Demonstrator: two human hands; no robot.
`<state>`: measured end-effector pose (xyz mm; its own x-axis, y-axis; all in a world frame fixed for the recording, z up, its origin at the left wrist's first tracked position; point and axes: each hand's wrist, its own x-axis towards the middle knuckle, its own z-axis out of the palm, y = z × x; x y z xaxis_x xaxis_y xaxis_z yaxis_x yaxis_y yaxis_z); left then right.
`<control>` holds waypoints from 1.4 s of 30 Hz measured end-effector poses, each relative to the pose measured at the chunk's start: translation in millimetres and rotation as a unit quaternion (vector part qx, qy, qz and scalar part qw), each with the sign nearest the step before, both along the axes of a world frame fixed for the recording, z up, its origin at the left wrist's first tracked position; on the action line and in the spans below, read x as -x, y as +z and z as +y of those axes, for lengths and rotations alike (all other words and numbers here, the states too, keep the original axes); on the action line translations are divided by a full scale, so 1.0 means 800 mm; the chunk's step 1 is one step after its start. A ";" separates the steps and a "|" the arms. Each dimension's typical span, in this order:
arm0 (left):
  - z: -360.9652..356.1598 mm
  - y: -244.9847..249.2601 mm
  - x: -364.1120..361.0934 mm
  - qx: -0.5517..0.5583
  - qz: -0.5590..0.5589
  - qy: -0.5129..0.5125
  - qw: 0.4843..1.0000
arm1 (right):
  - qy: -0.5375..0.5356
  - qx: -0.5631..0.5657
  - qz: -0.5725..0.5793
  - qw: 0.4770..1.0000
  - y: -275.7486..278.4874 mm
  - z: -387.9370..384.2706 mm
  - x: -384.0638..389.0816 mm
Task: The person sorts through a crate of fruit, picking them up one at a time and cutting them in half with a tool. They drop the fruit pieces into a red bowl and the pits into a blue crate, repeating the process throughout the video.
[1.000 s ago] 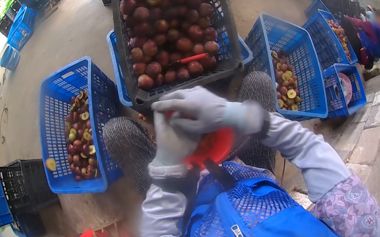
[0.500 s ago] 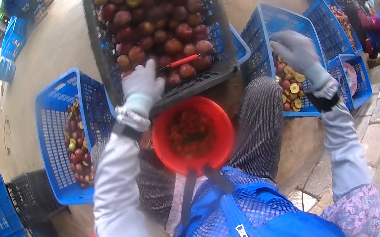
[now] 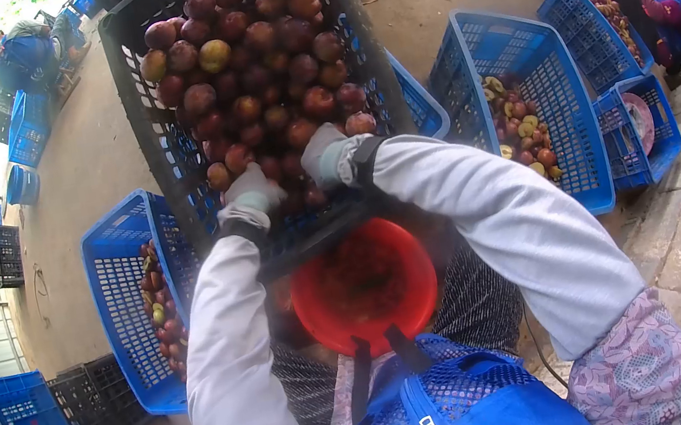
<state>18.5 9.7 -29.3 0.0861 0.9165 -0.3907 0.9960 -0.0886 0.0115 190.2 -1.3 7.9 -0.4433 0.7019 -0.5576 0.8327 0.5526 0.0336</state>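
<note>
Many dark red plums (image 3: 262, 38) fill the black crate (image 3: 139, 93) in front of me. My gloved left hand (image 3: 254, 193) reaches into the crate's near side, its fingers curled down among the plums. Beside it my gloved right hand (image 3: 328, 157) is also down among them, knuckles bent. Both hands look closed, but the plums and gloves hide what is in them. A red bucket (image 3: 404, 242) stands between my knees, just below the crate's near edge, with dark reddish contents blurred inside.
To the left a blue crate (image 3: 115, 291) holds plums. On the right another blue crate (image 3: 481, 112) contains cut and whole ones. Farther right are more blue crates (image 3: 578, 19) and a person in dark red (image 3: 676, 12). Another person (image 3: 26, 58) is at the far left.
My right hand has moved left from over the right blue crate into the black crate. The red-handled tool that lay on the plums no longer shows. My view has shifted.
</note>
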 end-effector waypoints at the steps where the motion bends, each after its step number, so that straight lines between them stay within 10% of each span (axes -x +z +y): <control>1: -0.006 0.012 0.007 0.076 -0.204 0.085 0.972 | -0.013 0.018 0.003 1.000 0.011 -0.006 -0.002; 3: -0.022 0.068 0.021 0.204 -0.572 0.233 0.760 | -0.066 0.019 0.030 0.997 0.031 -0.018 -0.009; 6: -0.068 0.126 0.050 0.265 -0.808 0.201 0.486 | -0.122 0.041 0.105 0.986 0.085 -0.037 -0.032; 12: -0.188 0.156 0.036 0.239 -0.915 0.142 0.292 | -0.349 0.173 0.510 0.767 0.127 -0.145 -0.079; 17: -0.252 0.141 0.008 0.189 -0.907 0.201 0.319 | -0.388 0.217 0.674 0.590 0.153 -0.260 -0.046; 21: -0.283 0.129 -0.008 0.157 -0.903 0.215 0.339 | -0.357 0.145 0.672 0.633 0.143 -0.302 -0.009; 25: -0.303 0.139 -0.014 0.091 -0.862 0.214 0.450 | -0.229 -0.214 0.545 0.778 0.119 -0.313 0.002; 33: -0.309 0.110 -0.028 -0.007 -0.849 0.157 0.505 | -0.237 -0.184 0.573 0.763 0.104 -0.314 -0.002; 35: -0.310 0.103 -0.030 -0.136 -0.729 0.110 0.661 | -0.235 -0.203 0.543 0.780 0.101 -0.314 0.001; 37: -0.312 0.106 -0.034 -0.154 -0.708 0.126 0.678 | -0.212 -0.232 0.511 0.800 0.098 -0.315 0.003; 39: -0.312 0.118 -0.038 -0.064 -0.798 0.209 0.562 | -0.194 -0.250 0.487 0.814 0.092 -0.316 0.001; 42: -0.310 0.099 -0.049 -0.119 -0.801 0.262 0.526 | -0.188 -0.234 0.476 0.827 0.079 -0.322 -0.002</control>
<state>57.6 -237.9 49.8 -0.1589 0.9847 -0.0708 -0.3853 0.0042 0.9228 191.9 -259.2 71.0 -0.2264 0.9301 0.2891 0.7154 0.3602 -0.5987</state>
